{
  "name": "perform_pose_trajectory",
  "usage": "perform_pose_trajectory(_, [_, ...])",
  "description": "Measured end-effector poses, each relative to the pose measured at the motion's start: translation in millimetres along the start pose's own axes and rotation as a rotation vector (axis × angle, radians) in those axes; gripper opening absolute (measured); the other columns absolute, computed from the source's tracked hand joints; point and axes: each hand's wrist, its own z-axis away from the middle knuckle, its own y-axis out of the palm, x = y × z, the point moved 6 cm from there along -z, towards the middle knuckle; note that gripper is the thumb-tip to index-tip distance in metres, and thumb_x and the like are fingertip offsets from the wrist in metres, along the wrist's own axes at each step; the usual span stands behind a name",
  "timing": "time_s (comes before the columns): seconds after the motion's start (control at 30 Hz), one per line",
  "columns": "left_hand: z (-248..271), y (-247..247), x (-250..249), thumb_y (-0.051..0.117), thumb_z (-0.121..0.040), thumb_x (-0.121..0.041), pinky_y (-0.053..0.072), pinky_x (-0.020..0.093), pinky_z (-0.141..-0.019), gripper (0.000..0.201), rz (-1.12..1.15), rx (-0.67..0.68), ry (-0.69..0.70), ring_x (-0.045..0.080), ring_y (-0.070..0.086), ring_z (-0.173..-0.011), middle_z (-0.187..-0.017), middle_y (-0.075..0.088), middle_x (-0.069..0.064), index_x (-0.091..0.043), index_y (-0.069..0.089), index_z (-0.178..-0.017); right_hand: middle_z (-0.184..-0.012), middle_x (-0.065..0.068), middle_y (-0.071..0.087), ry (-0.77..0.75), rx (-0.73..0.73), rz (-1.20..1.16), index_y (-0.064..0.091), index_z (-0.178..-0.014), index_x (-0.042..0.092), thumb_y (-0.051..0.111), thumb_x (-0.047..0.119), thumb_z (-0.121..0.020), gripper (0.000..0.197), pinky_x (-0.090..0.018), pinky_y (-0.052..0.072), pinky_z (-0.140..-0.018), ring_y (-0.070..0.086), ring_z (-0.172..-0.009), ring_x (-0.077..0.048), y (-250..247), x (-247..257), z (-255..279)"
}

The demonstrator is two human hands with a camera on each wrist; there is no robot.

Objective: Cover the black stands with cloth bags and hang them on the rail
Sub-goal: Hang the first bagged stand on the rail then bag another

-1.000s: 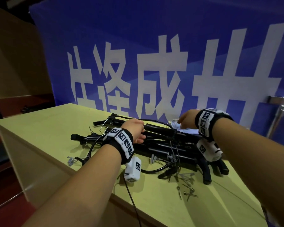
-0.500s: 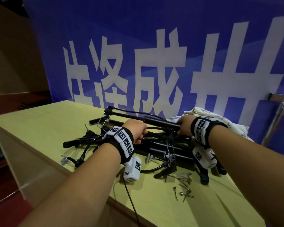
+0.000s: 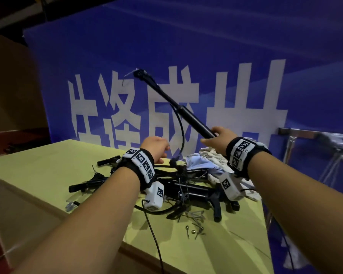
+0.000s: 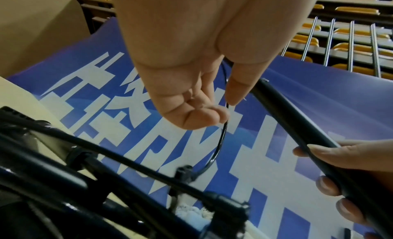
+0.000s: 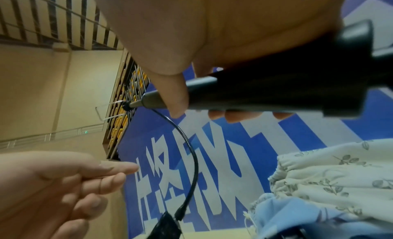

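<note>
My right hand [image 3: 216, 137] grips the thick lower tube of one black stand [image 3: 178, 107] and holds it slanted up to the left, above the table. A thin black cable [image 3: 181, 133] hangs from it in a curve down to the pile. The right wrist view shows my right hand [image 5: 202, 111] wrapped round the stand's tube [image 5: 276, 91]. My left hand [image 3: 156, 148] hovers beside the cable [image 5: 194, 167], fingers loose and holding nothing. More black stands [image 3: 186, 190] lie heaped on the table. Crumpled cloth bags [image 3: 206, 161], floral and pale blue, lie behind the heap.
The yellow-green table [image 3: 38, 171] has small metal pins [image 3: 196, 230] near its front edge. A blue banner with white characters [image 3: 246, 86] stands close behind. A metal rail [image 3: 305, 133] runs at the right, beyond the table's end.
My right hand has lifted one stand off the heap and swung its far end upward. My left hand let go of the stands and rose beside the hanging cable.
</note>
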Motion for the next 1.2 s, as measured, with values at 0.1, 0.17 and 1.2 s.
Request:
perform_pose_trajectory(0.1, [14.6,8.1,-24.2,0.048,-0.098,-0.004,0.035,0.03,-0.055,0.021,0.007,0.027,0.025,0.021,0.045,-0.061,-0.086,0.053,0.012,-0.014,0.057,-0.082,-0.089,-0.005,0.067,-0.008,-0.052,-0.178,0.064,-0.124,0.022,0.077,0.039,-0.095,0.036,-0.031,0.052,-0.061,0.062,-0.069,-0.021,-24.7,3.3,13.6])
perform_pose_trajectory(0.17, [23.9,15.7,-39.4,0.05,-0.097,-0.005,0.035,0.028,-0.052,0.016,0.017,0.043,0.061,0.019,0.044,-0.057,-0.086,0.053,0.012,-0.011,0.06,-0.087,-0.085,-0.008,0.064,0.002,-0.084,-0.3,0.064,-0.121,0.017,0.077,0.041,-0.096,0.037,-0.032,0.051,-0.06,0.059,-0.068,-0.023,-42.7,4.2,24.9])
perform_pose_trajectory(1.2, [151.3,270.6,-103.5,0.051,-0.106,-0.04,0.047,0.024,-0.055,0.026,-0.184,0.452,0.551,0.014,0.056,-0.071,-0.098,0.08,-0.008,-0.031,0.062,-0.128,-0.077,-0.006,0.069,0.16,-0.191,-0.627,0.074,-0.105,0.01,0.078,0.019,-0.096,0.013,-0.035,0.05,-0.067,0.063,-0.067,-0.021,-161.6,-160.4,173.2])
